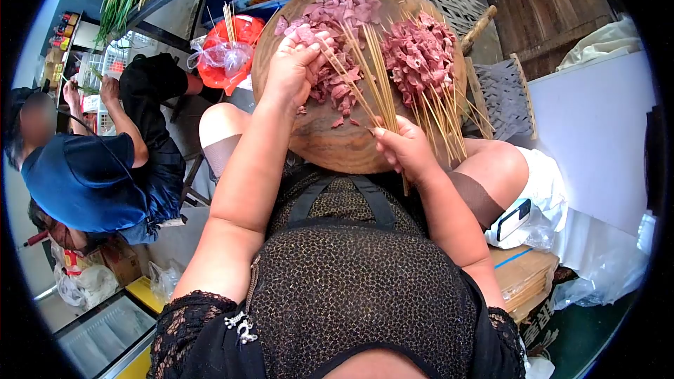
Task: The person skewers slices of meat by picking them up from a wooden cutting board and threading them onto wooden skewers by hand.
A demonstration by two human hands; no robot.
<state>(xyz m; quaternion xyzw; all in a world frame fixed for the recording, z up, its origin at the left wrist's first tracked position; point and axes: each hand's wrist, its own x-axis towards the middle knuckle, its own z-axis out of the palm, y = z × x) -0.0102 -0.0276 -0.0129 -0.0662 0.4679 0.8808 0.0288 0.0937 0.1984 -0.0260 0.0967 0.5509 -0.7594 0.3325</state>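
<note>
My left hand (295,67) is over the far left part of a round wooden board, its fingers pinched at the tip of a bamboo skewer (351,84), seemingly on a small slice of pink raw meat. The lower end of that skewer is gripped by my right hand (407,149) at the board's near edge. Beneath and beyond my left hand lies a loose pile of sliced raw meat (344,8). A bundle of bare bamboo skewers (382,88) rests on the board between my hands. To the right sits a heap of meat-loaded skewers (423,56), their sticks pointing toward me.
The round wooden board (326,144) lies across my lap. A red plastic bag (228,56) with skewers stands left of it. Two woven stools (502,98) are at the right. Another person (88,175) sits at the left, handling green stalks. A phone (514,220) lies by my right leg.
</note>
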